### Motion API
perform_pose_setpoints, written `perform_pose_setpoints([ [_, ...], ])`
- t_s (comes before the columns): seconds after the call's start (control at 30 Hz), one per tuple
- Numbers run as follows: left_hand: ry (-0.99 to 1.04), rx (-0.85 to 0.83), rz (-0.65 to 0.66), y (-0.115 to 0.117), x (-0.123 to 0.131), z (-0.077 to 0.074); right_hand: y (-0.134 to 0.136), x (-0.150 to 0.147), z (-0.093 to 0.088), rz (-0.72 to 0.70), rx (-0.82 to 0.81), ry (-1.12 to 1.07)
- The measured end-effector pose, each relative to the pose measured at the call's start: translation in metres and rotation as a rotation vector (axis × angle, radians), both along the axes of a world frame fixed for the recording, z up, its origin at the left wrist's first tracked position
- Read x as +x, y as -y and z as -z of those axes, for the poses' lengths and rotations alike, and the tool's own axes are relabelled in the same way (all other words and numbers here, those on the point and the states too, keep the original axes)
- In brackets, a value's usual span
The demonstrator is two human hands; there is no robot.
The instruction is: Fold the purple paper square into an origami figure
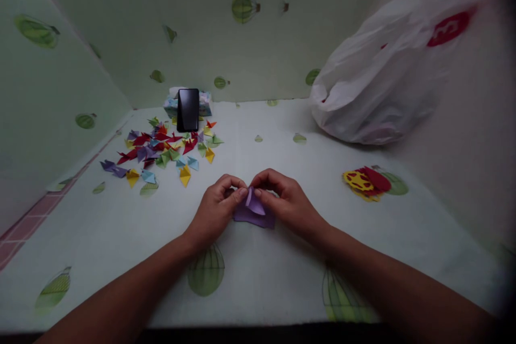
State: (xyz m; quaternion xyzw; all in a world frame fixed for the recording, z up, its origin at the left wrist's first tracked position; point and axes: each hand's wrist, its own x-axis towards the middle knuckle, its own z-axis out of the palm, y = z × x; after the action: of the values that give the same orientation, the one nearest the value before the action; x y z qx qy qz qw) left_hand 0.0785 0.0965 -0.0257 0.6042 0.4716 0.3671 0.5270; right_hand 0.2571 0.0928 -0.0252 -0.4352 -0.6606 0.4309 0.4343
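A piece of purple origami paper (255,216), partly folded, lies between my hands at the middle of the table, with a narrow flap raised toward me. My left hand (220,201) pinches its left side near the top, thumb against the fold. From the other side my right hand (282,196) pinches the upper right of the same paper, with its thumb by the raised flap. The fingertips of both hands nearly meet at the paper's top edge, and the fingers behind it are partly hidden.
Many folded paper cranes (161,150) in several colours lie in a heap at the far left. Behind them a black phone (188,110) leans on a tissue box (205,103). At right are red and yellow cut-out pieces (365,183) and a large white plastic bag (374,80).
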Motion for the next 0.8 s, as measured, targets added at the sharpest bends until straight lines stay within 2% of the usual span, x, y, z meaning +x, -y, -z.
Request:
perform_pose_setpoints([
  [0.13, 0.011, -0.031, -0.008, -0.0001, 0.0, 0.0001, -0.0007, -0.0018, 0.0018, -0.008, -0.137, -0.089],
  [0.3, -0.008, -0.015, -0.013, -0.0003, 0.0014, -0.0005, -0.0001, -0.0037, 0.0042, 0.019, -0.144, -0.076],
  [0.53, -0.037, 0.032, -0.012, -0.0003, 0.0015, -0.0017, 0.003, -0.0039, 0.0035, 0.073, 0.026, 0.094],
  [0.8, 0.048, -0.106, -0.006, 0.0016, 0.0029, -0.0036, 0.0052, -0.0031, 0.0026, 0.057, 0.152, 0.174],
])
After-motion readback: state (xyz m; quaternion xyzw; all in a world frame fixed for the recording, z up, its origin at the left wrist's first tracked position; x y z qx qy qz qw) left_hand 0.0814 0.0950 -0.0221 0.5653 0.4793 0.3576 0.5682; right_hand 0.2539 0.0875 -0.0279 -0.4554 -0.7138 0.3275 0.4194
